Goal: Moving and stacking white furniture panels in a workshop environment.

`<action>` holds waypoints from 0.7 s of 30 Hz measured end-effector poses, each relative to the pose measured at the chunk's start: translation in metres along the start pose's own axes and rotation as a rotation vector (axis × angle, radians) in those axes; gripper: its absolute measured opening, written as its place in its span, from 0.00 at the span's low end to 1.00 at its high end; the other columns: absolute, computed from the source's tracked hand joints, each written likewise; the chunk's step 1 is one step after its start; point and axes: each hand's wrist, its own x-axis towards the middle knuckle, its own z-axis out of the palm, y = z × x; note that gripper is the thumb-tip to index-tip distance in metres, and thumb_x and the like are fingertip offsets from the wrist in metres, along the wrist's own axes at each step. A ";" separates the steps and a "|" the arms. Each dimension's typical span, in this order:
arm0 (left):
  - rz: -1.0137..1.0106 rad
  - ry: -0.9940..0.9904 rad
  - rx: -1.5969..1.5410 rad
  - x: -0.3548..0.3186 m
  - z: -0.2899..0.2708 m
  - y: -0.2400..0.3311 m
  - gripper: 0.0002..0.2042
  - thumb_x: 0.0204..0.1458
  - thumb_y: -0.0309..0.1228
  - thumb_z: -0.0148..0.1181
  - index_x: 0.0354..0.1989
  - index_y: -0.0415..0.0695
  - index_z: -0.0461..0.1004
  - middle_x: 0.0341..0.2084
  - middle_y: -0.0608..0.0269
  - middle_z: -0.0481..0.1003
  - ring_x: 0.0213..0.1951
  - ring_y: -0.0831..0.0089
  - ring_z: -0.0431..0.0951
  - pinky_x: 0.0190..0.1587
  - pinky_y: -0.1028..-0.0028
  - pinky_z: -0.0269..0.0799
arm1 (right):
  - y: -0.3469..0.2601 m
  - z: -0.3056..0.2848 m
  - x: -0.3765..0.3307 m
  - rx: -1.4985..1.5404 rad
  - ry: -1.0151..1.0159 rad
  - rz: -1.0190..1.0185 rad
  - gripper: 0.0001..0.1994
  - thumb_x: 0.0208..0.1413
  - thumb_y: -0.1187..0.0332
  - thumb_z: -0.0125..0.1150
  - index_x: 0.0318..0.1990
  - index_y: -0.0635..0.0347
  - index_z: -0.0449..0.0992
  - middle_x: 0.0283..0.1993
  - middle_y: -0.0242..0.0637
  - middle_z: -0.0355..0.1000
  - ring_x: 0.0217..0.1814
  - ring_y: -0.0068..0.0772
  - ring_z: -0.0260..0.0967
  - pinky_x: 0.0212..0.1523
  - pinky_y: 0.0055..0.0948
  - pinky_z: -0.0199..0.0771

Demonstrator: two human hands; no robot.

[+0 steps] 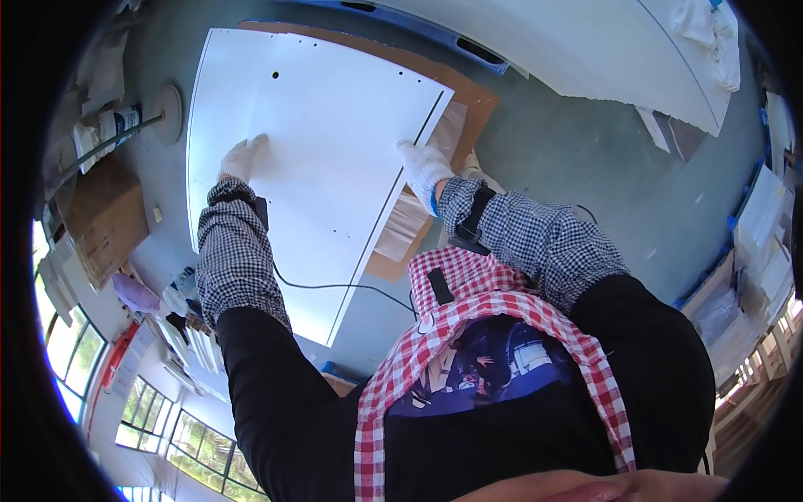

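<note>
A large white panel [309,151] lies flat in front of me, with small dark holes along its far edge and a dark groove along its right side. My left hand [243,159], in a white glove, rests on the panel's left part with its fingers laid on the surface. At the right edge is my right hand [425,166], also gloved, closed over that edge. Some of its fingers are hidden. Under the panel, brown cardboard [475,105] sticks out at the far and right sides.
At the far right stands another big white panel or board [577,50] with white cloths on its corner. A cardboard box [107,217] and a round-based stand [168,113] are on the left. Stacked wrapped boards [757,226] line the right. A dark cable [335,286] crosses the panel's near part.
</note>
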 end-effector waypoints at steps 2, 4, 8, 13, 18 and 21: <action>-0.035 0.028 -0.055 -0.007 0.003 -0.013 0.37 0.49 0.55 0.51 0.59 0.36 0.58 0.56 0.48 0.63 0.58 0.58 0.63 0.60 0.68 0.55 | 0.005 0.002 0.002 -0.026 -0.048 -0.063 0.28 0.53 0.50 0.47 0.50 0.70 0.66 0.50 0.54 0.68 0.53 0.49 0.66 0.51 0.36 0.65; -0.064 0.060 -0.140 -0.014 0.005 -0.023 0.38 0.48 0.53 0.56 0.59 0.35 0.58 0.56 0.48 0.63 0.58 0.58 0.62 0.61 0.68 0.55 | -0.002 0.003 -0.010 -0.071 -0.056 -0.027 0.28 0.55 0.50 0.45 0.51 0.69 0.65 0.50 0.49 0.68 0.52 0.45 0.66 0.51 0.34 0.65; -0.082 0.064 -0.241 -0.021 0.011 -0.021 0.38 0.47 0.54 0.56 0.59 0.35 0.58 0.56 0.48 0.63 0.58 0.59 0.61 0.61 0.68 0.54 | -0.006 -0.008 -0.023 -0.107 -0.093 -0.039 0.28 0.57 0.49 0.42 0.52 0.67 0.65 0.49 0.47 0.68 0.51 0.43 0.66 0.51 0.32 0.65; -0.077 0.063 -0.119 -0.025 0.021 -0.015 0.39 0.46 0.55 0.57 0.59 0.35 0.57 0.55 0.49 0.64 0.58 0.60 0.61 0.61 0.67 0.55 | -0.015 -0.028 -0.034 -0.307 -0.086 -0.037 0.28 0.57 0.48 0.41 0.50 0.68 0.67 0.48 0.50 0.69 0.51 0.47 0.66 0.51 0.35 0.64; -0.088 0.201 -0.130 -0.022 0.076 -0.043 0.38 0.47 0.55 0.53 0.60 0.38 0.57 0.58 0.48 0.60 0.59 0.57 0.60 0.61 0.66 0.55 | -0.013 -0.071 -0.039 -0.300 0.069 -0.242 0.29 0.49 0.54 0.58 0.52 0.68 0.64 0.47 0.53 0.70 0.50 0.48 0.68 0.51 0.35 0.66; -0.132 0.376 -0.081 -0.044 0.116 -0.048 0.38 0.46 0.54 0.52 0.62 0.42 0.55 0.60 0.48 0.56 0.61 0.54 0.57 0.61 0.64 0.53 | -0.024 -0.133 0.007 -0.447 0.313 -0.565 0.36 0.50 0.53 0.57 0.62 0.64 0.53 0.60 0.53 0.59 0.62 0.46 0.58 0.60 0.32 0.56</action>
